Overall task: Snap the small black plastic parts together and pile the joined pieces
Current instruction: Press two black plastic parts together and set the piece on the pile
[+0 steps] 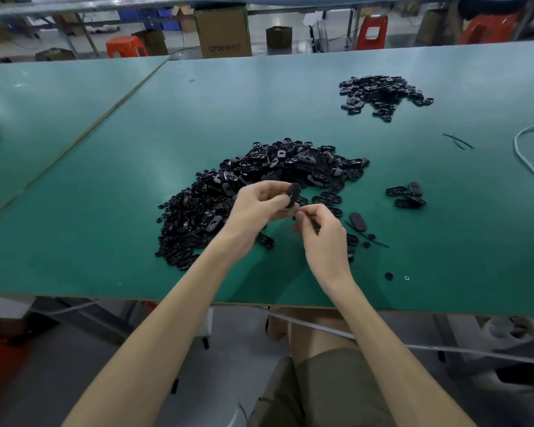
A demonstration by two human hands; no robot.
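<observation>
My left hand (259, 204) pinches a small black oval plastic part (293, 194) above the green table (105, 241). My right hand (318, 229) is just right of it, fingers curled, fingertips close to the oval part; what they pinch is too small to tell. A large heap of loose black parts (253, 186) lies behind and to the left of both hands. At the far right sits a smaller pile of black pieces (383, 94). A few pieces (409, 195) lie in a small group to the right.
A single oval part (357, 221), small round bits (389, 275) and thin black strips (458, 140) lie loose on the table. A white cable (524, 155) runs along the right edge. Cardboard boxes (222, 29) and orange stools (125, 46) stand beyond the table.
</observation>
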